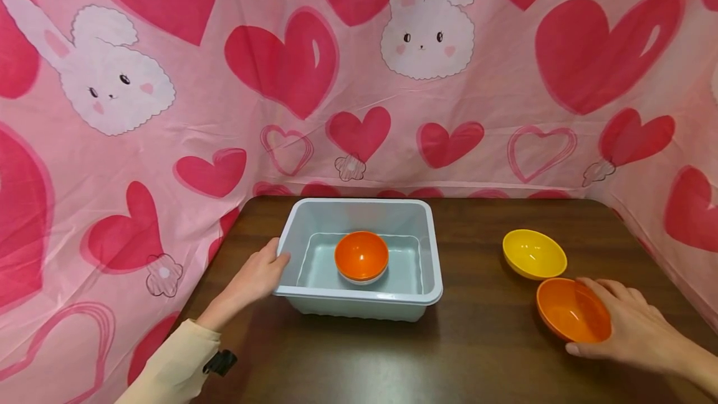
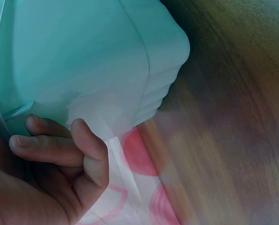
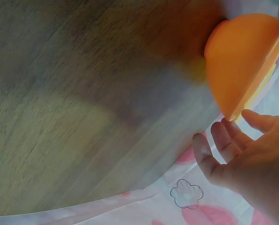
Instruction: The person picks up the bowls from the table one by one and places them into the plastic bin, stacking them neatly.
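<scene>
A pale grey-green plastic bin (image 1: 359, 312) stands on the table, an orange bowl (image 1: 361, 255) with a whitish underside inside it. My left hand (image 1: 262, 273) grips the bin's left rim, thumb on top; the left wrist view shows the fingers (image 2: 50, 149) bent below the rim. At the right, my right hand (image 1: 639, 323) spreads around a second orange bowl (image 1: 569, 313), thumb at its near side and fingers by the far rim. In the right wrist view, fingertips touch or nearly touch the edge of that bowl (image 3: 245, 61). Beyond it sits a yellow bowl (image 1: 535, 255).
Everything stands on a dark brown wooden table (image 1: 477, 354). A pink cloth (image 1: 359, 80) with hearts and rabbits hangs behind the table and along both sides. Bare tabletop lies between the bin and the bowls at the right.
</scene>
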`<act>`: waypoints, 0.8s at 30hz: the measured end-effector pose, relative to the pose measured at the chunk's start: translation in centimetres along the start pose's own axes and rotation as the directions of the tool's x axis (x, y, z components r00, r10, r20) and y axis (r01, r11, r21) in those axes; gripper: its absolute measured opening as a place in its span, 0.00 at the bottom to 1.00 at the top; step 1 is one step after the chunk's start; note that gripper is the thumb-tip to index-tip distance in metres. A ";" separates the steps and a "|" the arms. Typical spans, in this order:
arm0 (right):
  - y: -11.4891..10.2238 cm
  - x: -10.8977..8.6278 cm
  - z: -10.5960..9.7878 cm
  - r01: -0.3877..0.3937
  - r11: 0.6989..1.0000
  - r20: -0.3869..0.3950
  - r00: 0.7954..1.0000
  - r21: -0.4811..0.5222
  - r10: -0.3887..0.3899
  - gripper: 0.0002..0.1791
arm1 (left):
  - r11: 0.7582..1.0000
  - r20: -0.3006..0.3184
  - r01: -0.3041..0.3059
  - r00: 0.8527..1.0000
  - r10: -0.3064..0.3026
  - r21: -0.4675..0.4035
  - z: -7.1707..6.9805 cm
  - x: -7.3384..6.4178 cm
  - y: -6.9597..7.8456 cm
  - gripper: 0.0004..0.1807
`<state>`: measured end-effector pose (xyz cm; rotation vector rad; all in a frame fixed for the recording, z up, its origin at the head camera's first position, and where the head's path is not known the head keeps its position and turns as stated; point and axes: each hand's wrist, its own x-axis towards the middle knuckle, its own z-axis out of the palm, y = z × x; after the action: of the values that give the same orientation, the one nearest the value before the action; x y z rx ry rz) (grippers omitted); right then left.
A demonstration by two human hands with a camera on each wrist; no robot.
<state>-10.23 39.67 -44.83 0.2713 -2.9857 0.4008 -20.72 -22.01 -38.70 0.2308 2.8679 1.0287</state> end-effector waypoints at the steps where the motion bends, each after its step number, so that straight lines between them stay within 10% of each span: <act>1: 0.0 0.1 0.0 -0.002 1.000 0.005 1.000 0.003 0.002 0.65 | 1.000 -0.002 0.000 1.000 0.000 0.001 0.0 0.0 0.0 0.25; 24: 0.7 0.5 0.7 0.086 0.991 -0.022 0.996 0.102 -0.085 0.66 | 1.000 -0.014 0.003 1.000 -0.003 -0.003 0.0 -0.1 0.0 0.25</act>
<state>-10.92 40.08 -45.62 0.4018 -2.9284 0.5450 -20.64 -21.98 -38.69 0.2206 2.8777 1.0387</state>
